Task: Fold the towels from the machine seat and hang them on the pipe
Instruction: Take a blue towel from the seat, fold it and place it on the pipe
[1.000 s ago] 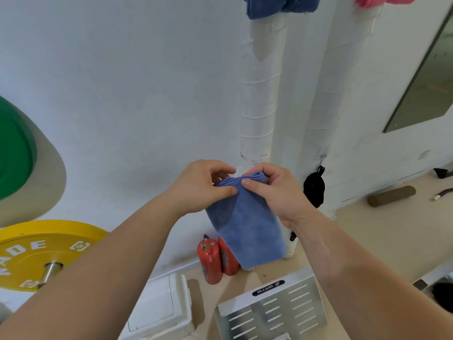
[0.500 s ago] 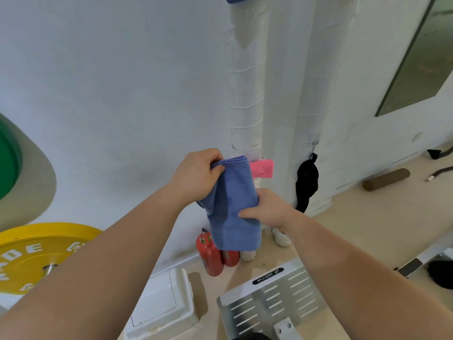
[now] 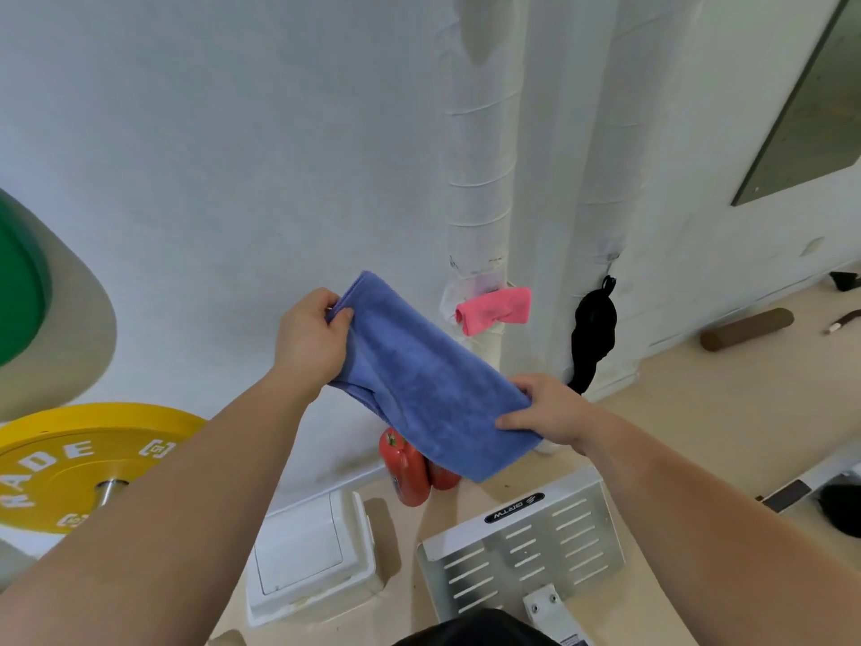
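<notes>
We note left hand (image 3: 310, 340) and right hand (image 3: 545, 409) gripping opposite ends of blue towel (image 3: 426, 380), left of wrapped pipe (image 3: 480, 179).

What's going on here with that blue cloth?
A person is holding a blue towel stretched between both hands. The left hand grips its upper end and the right hand pinches its lower end. The towel looks folded over and is held in front of a white pipe, not yet hung. A pink towel sits at the pipe just behind.
</notes>
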Motion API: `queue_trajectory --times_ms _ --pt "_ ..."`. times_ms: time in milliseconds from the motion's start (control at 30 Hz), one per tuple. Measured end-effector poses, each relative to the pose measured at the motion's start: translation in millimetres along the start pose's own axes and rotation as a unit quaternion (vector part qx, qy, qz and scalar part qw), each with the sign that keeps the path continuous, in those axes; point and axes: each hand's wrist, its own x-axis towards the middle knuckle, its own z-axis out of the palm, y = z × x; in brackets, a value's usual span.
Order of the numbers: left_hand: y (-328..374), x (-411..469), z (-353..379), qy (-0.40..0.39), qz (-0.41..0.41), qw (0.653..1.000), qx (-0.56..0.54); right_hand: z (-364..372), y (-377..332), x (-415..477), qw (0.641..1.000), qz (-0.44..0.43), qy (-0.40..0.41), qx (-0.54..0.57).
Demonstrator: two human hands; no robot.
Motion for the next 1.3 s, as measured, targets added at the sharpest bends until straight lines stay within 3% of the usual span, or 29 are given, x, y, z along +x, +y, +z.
queue_trajectory --times_ms 133,233,433,733,1200,1233,1300 --pt "-27.0 -7.9 2.8 -0.006 -0.052 0.999 -0.016 -4.6 14.5 -3.7 0.982 0.045 0.093 0.157" --pt "-38.8 -17.7 10.0 -0.018 -0.067 0.997 -0.038 -2.8 12.4 -5.2 0.929 0.060 0.217 0.294" --pt "-31.7 -34.7 30.3 -0.046 -0.054 0.995 -0.068 13.3 -5.9 0.5 0.896 0.102 0.307 0.303" --pt "8.4 -67.1 67.5 -0.076 0.053 0.995 -0.029 55.1 -70.7 0.6 0.908 0.023 0.260 0.327" --pt "20.7 -82.1 71.7 -0.128 0.012 0.977 -0.172 65.7 -91.3 -16.2 0.891 -0.025 0.168 0.420" --pt "18.6 -80.1 71.0 -0.124 0.012 0.977 -0.170 64.8 -91.0 -17.9 0.893 -0.029 0.167 0.418" --pt "14.8 -74.3 66.8 -0.138 0.006 0.976 -0.170 60.2 -81.5 -14.5 0.925 -0.063 0.211 0.309"
